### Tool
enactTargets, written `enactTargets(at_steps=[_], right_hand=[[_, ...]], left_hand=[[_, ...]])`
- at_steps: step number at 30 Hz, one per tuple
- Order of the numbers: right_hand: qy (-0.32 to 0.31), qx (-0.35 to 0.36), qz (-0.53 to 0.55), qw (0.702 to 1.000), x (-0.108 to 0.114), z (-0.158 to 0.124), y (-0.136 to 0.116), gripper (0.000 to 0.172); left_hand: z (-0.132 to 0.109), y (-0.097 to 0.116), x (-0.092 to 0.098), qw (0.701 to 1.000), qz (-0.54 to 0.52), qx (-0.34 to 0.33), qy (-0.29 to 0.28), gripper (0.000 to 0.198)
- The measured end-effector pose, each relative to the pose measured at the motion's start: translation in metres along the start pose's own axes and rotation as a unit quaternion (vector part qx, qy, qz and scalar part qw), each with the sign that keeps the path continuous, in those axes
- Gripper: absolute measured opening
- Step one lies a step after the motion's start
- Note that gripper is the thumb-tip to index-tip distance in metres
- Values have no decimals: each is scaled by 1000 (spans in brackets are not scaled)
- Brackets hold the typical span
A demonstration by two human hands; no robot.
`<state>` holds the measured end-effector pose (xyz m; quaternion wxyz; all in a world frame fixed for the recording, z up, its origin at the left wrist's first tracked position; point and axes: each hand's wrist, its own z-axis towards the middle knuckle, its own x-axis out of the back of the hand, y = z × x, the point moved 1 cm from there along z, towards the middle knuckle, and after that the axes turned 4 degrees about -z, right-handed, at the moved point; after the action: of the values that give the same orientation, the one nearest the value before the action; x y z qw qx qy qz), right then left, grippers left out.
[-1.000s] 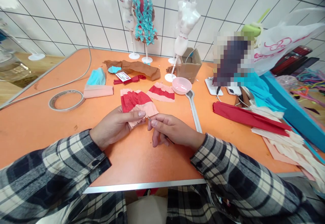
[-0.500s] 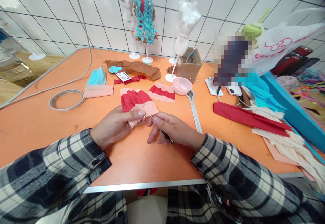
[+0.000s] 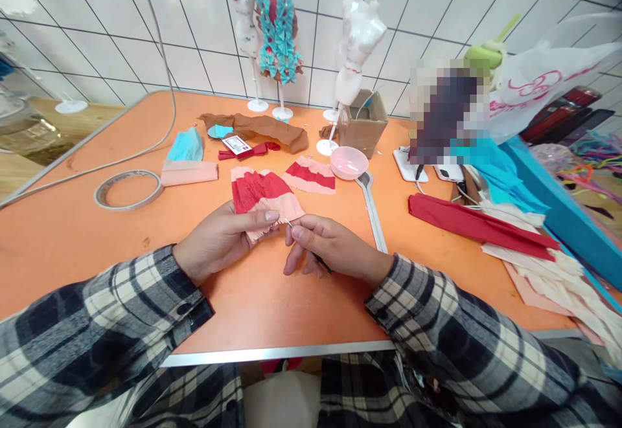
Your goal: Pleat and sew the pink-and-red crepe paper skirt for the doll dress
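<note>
My left hand pinches the lower edge of a pink and red crepe paper piece between thumb and fingers. My right hand holds a thin dark tool with a metal tip, like tweezers, its tip touching the paper's pink edge. Behind the paper lies a second striped piece, flat on the table. A pink bowl stands just right of it, with a grey strip-like tool below the bowl.
A tape roll and a pink folded strip lie left. Brown paper, mannequins and a cardboard box stand or lie at the back. Red paper, phones and a blue box are on the right.
</note>
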<state>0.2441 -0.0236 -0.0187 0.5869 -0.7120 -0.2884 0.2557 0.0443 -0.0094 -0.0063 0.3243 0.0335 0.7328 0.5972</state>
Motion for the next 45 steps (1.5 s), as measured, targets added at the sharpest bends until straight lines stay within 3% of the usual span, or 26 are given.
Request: enactTargets(at_steps=[5, 13, 45], right_hand=[[9, 0, 8, 1000, -1, -1, -4, 33], [12, 3, 7, 1000, 0, -2, -4, 33], [-22, 5, 13, 1000, 2, -2, -1, 35]], left_hand=[[-1, 1, -1, 999, -27, -10, 18, 11], [-1, 3, -5, 999, -17, -1, -35, 15], [-1, 7, -10, 998, 5, -33, -48, 13]])
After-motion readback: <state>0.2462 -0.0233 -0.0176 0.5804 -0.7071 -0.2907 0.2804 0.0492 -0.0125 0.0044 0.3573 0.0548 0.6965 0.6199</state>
